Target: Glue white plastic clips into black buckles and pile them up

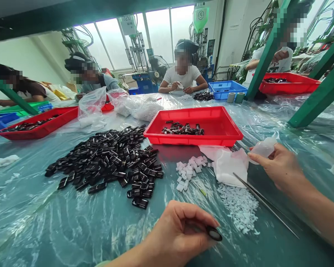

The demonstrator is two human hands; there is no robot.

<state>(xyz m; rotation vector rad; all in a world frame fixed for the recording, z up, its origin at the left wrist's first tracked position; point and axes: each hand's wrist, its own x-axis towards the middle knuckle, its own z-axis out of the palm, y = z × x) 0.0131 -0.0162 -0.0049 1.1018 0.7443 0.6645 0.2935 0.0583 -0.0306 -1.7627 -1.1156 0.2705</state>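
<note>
My left hand point(183, 235) is closed, pinching a small black plastic piece point(214, 234) with a grey oval at its end. My right hand point(281, 163) grips a translucent white rounded object point(264, 149); its exact kind is unclear. Beneath it lie metal tweezers point(250, 189), one end resting on a folded white cloth point(229, 168). A scatter of thin white scraps point(239, 207) is spread between my hands. Small white blocks point(190, 167) form a loose cluster left of the cloth. Farther left, a big heap of similar black pieces point(108, 159) covers the table.
Behind the blocks stands a red tray point(192, 139) with some black pieces inside. Another red tray point(41, 126) is at the left, and plastic bags point(93, 105) sit beyond the heap. Several people work across the table. A green post point(320, 94) slants down at the right.
</note>
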